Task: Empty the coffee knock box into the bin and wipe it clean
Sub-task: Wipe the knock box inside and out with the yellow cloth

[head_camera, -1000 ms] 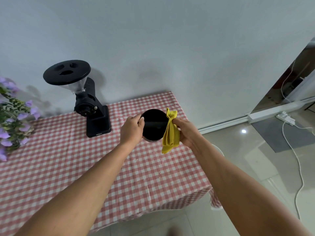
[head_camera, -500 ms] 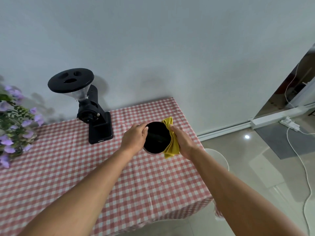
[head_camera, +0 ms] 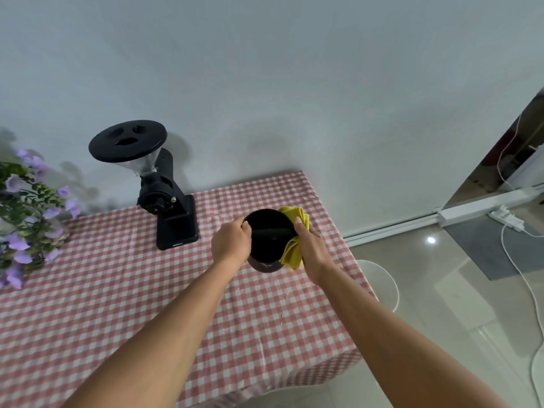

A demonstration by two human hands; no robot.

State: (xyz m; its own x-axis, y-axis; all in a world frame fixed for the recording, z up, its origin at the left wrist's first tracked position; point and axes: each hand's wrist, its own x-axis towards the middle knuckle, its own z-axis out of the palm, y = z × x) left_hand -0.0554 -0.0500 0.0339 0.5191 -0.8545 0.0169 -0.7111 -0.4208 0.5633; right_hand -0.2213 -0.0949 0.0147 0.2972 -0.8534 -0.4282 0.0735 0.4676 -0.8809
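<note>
Our hands meet at the knock box [head_camera: 269,237], which sits toward the far right of the red-checked surface [head_camera: 117,290]. The left hand [head_camera: 231,245] curls round the box's left wall with the thumb at the rim, most likely to hold it firm against rubbing. The box tips its open mouth toward us, and its cross bar shows faintly. On its right side lies a bunched yellow cloth [head_camera: 294,251]. The right hand [head_camera: 312,245] grips the cloth and presses it to the outer wall and rim, so we judge that wiping is under way.

Several things are hard to read. At the far left, purple flowers [head_camera: 26,207] are cut off by the frame edge. A black coffee grinder [head_camera: 164,201] stands by the wall, left of the box. The box's inside is plain black, so we cannot tell whether any grounds remain. We also cannot tell whether its base rests on the surface or hangs just above. To the right, a white round thing [head_camera: 379,278] on the floor is half hidden behind the surface's corner; it may be the bin.
</note>
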